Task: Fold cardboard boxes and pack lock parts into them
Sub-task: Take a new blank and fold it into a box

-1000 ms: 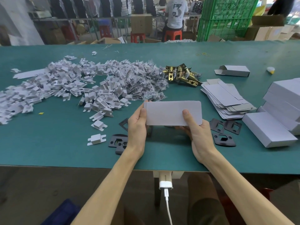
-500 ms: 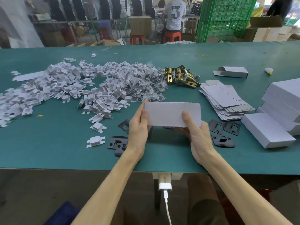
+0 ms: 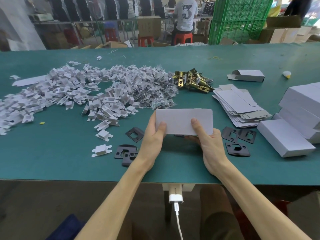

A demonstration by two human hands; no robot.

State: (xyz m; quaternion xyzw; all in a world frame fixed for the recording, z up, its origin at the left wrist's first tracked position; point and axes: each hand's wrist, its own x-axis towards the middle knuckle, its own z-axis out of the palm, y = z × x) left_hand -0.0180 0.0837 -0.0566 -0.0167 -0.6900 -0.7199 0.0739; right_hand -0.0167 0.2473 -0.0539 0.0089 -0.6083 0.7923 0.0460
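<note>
**Desk:** Where is the box right now?

**Operator:** I have the box [image 3: 183, 120] at centre frame, over the near part of the table [image 3: 52, 161]. Its broad white face is turned up towards my camera. It sits between my two hands, long side running left to right.

**Desk:** And the hands?

**Operator:** My left hand [image 3: 152, 141] grips the box's left end, with the thumb on the near face and the fingers wrapped behind. My right hand [image 3: 210, 144] grips the lower right part, with the thumb pressed on the face and the fingers curled underneath. Both are closed round the box.

**Desk:** What lies around it?

**Operator:** Three black plates [image 3: 236, 134] lie on the table just right of my right hand. The other plates [image 3: 127, 153] lie just left of my left wrist. Bagged screws [image 3: 155, 90] are heaped near the box's top edge, and white inserts [image 3: 69, 94] spread across the left half of the frame. The brass latches [image 3: 192, 81] sit at upper centre, apart from the box. A stack of flat blanks [image 3: 239, 104] lies to its right, with closed boxes [image 3: 294, 129] piled at the right edge. One open-ended carton [image 3: 247, 76] lies at upper right.
</note>
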